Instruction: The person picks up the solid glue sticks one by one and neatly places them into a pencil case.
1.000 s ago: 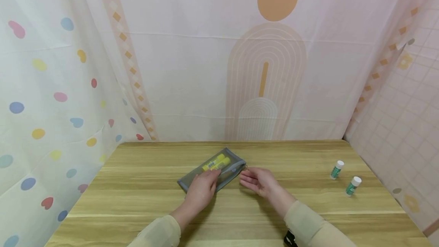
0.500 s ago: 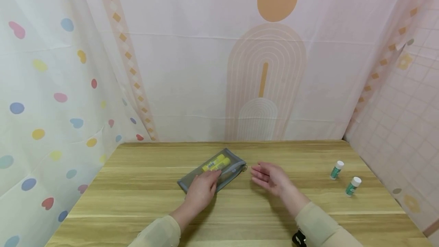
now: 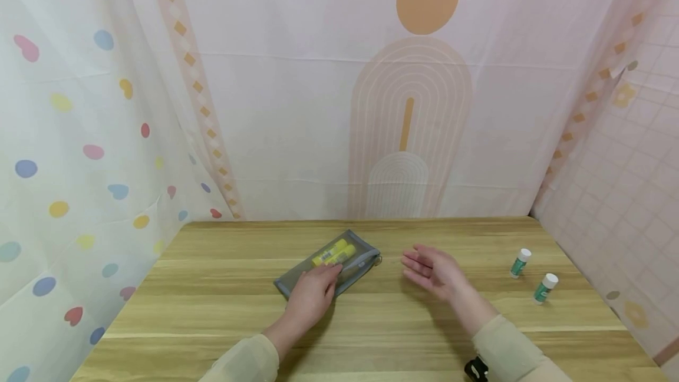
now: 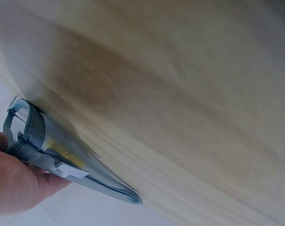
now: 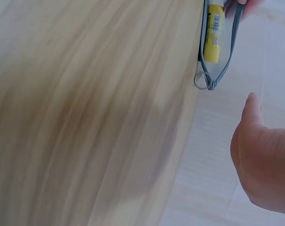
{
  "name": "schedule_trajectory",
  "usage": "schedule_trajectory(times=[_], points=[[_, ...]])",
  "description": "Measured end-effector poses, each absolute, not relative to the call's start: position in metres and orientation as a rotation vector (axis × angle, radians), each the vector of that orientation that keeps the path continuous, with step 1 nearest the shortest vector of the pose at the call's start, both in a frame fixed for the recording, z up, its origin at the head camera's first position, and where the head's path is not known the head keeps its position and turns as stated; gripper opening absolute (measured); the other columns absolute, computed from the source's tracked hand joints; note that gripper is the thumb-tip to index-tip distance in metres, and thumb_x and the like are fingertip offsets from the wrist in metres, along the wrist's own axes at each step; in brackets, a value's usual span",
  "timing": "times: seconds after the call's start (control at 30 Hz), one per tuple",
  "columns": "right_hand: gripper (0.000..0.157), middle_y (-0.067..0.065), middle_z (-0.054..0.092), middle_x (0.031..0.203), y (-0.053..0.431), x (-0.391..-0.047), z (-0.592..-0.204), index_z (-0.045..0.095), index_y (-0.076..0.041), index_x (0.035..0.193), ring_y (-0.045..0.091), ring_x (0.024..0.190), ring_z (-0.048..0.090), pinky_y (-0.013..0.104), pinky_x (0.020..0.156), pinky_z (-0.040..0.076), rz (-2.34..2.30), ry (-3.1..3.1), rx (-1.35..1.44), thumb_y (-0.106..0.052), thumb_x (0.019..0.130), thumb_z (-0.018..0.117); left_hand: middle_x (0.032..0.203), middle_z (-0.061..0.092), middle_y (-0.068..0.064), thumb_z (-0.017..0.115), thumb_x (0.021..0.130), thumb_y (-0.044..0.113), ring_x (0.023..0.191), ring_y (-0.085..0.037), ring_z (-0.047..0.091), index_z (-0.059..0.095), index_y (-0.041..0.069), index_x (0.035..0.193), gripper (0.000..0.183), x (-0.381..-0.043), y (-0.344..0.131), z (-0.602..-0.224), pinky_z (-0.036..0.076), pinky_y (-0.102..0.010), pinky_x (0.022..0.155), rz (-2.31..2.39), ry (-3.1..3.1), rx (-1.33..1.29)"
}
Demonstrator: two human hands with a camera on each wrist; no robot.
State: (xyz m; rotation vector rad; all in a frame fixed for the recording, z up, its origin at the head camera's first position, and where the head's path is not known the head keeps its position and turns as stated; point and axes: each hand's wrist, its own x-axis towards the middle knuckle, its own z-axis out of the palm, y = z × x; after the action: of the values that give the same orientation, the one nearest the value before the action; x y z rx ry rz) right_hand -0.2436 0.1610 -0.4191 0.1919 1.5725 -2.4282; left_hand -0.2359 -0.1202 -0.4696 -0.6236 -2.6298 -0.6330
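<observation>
A grey mesh zipper pouch (image 3: pixel 297 276) lies slanted on the wooden table, and two yellow glue sticks (image 3: pixel 330 252) show through it. My left hand (image 3: pixel 310 296) pinches the pouch's near edge; in the left wrist view its thumb and fingers lie on either side of the fabric. Seen from the right wrist, the pouch mouth gapes, with one yellow stick inside and a metal ring (image 5: pixel 202 80) at the zipper end. To the right of the pouch, apart from it, my right hand (image 3: pixel 435 273) hovers with loosely bent fingers and holds nothing.
Two green tubes with white caps stand at the table's right side, one farther back (image 3: pixel 521 263) and one nearer (image 3: pixel 545 289). Patterned curtains (image 3: pixel 281 134) hang behind and beside the table (image 3: pixel 223 311).
My right hand has moved from the pouch's zipper end off to the right. The left hand and the pouch have stayed in place.
</observation>
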Motion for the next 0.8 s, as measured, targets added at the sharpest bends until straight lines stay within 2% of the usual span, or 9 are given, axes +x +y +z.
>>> schedule_trajectory(times=[0.23, 0.4, 0.63, 0.8], points=[[0.055, 0.008, 0.068, 0.114, 0.177, -0.239, -0.415, 0.013, 0.01, 0.153, 0.015, 0.104, 0.067, 0.038, 0.096, 0.051, -2.409, 1.594, 0.133, -0.012, 0.108, 0.036, 0.119, 0.069, -0.015, 0.067, 0.092, 0.004, 0.112, -0.034, 0.064, 0.069, 0.004, 0.122, 0.03, -0.237, -0.12, -0.471, 0.046, -0.068, 0.089, -0.637, -2.628, -0.631], [0.054, 0.007, 0.067, 0.114, 0.188, -0.236, -0.412, 0.015, 0.011, 0.151, 0.014, 0.104, 0.066, 0.038, 0.095, 0.051, -2.39, 1.668, 0.107, -0.011, 0.107, 0.038, 0.12, 0.068, -0.015, 0.067, 0.092, 0.004, 0.113, -0.035, 0.063, 0.069, 0.004, 0.122, 0.03, -0.237, -0.12, -0.471, 0.045, -0.069, 0.089, -0.644, -2.636, -0.633], [0.046, 0.004, 0.068, 0.11, 0.203, -0.232, -0.41, 0.026, 0.009, 0.145, 0.012, 0.099, 0.067, 0.036, 0.093, 0.053, -2.365, 1.808, 0.134, -0.011, 0.106, 0.04, 0.12, 0.068, -0.015, 0.066, 0.093, 0.004, 0.113, -0.035, 0.063, 0.069, 0.004, 0.122, 0.03, -0.236, -0.12, -0.47, 0.045, -0.069, 0.089, -0.638, -2.634, -0.635], [0.046, 0.001, 0.067, 0.107, 0.212, -0.227, -0.407, 0.026, 0.009, 0.145, 0.01, 0.096, 0.067, 0.032, 0.09, 0.054, -2.305, 1.963, 0.111, -0.012, 0.107, 0.042, 0.12, 0.068, -0.015, 0.066, 0.093, 0.005, 0.113, -0.035, 0.063, 0.069, 0.004, 0.123, 0.03, -0.236, -0.121, -0.47, 0.046, -0.069, 0.089, -0.636, -2.635, -0.636]])
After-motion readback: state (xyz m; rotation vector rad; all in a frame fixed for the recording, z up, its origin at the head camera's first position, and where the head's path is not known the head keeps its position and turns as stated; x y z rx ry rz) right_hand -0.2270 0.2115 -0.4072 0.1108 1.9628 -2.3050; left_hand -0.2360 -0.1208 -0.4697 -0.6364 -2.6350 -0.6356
